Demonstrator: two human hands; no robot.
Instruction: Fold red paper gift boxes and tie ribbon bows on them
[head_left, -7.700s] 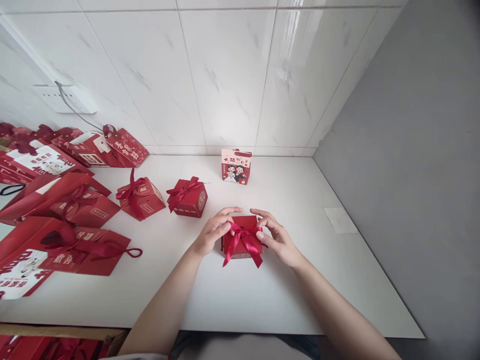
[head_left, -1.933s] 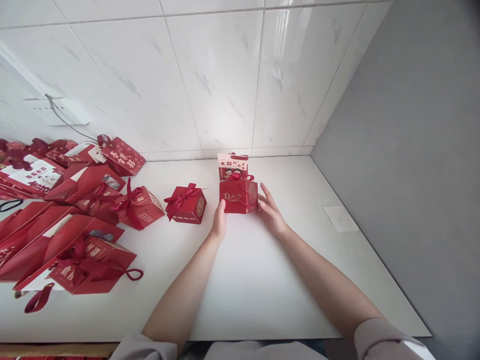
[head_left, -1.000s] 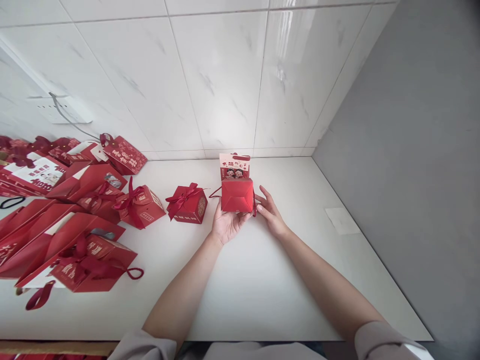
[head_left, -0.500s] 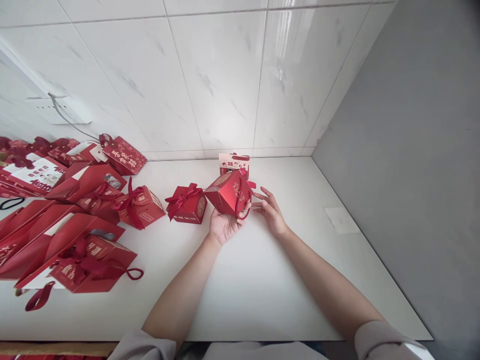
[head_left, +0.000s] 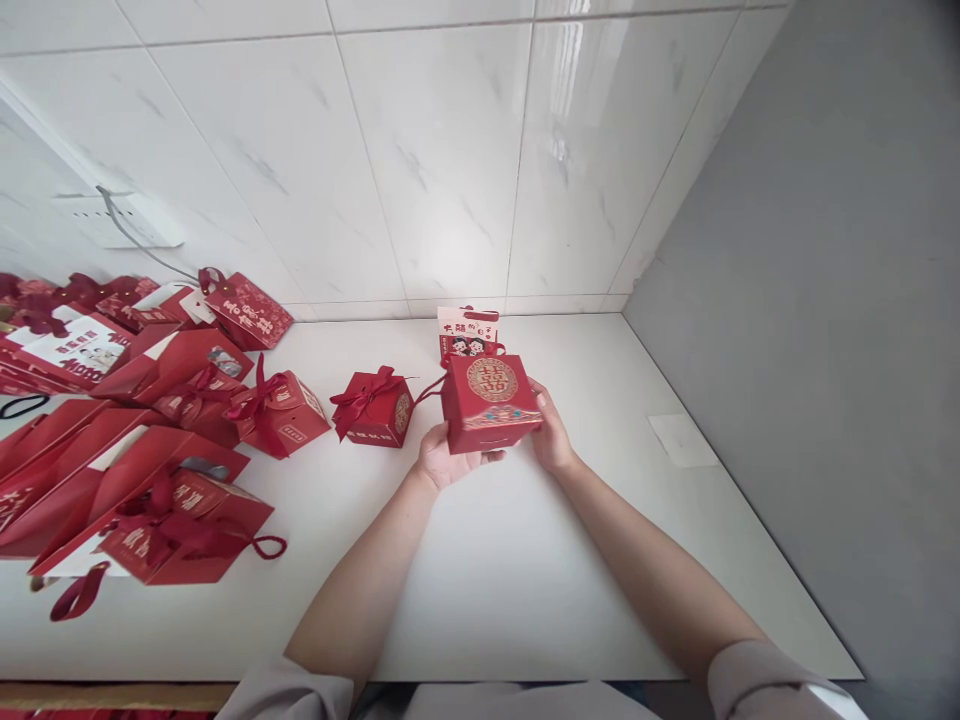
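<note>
A red gift box [head_left: 491, 400] with a round gold emblem and a coloured pattern along its edge is held above the white table. My left hand [head_left: 448, 458] supports it from below at its left front corner. My right hand [head_left: 551, 430] grips its right side, with some fingers hidden behind it. From the box's left side a dark red cord [head_left: 430, 388] sticks out. Just left of it stands a second red gift box [head_left: 373, 410] tied with a ribbon bow. Behind the held box is a small printed box [head_left: 468, 332] with cartoon figures, partly covered.
Many red gift boxes and bags [head_left: 150, 400] crowd the table's left side. A socket [head_left: 124, 220] with a grey cable sits on the tiled wall [head_left: 442, 150]. A pale square [head_left: 684, 440] lies near the table's right edge, beside a grey panel [head_left: 840, 350].
The gift box has been turned, so its gold-emblem face now shows and its cord points left. My right hand, apart from the box before, has closed on its right side.
</note>
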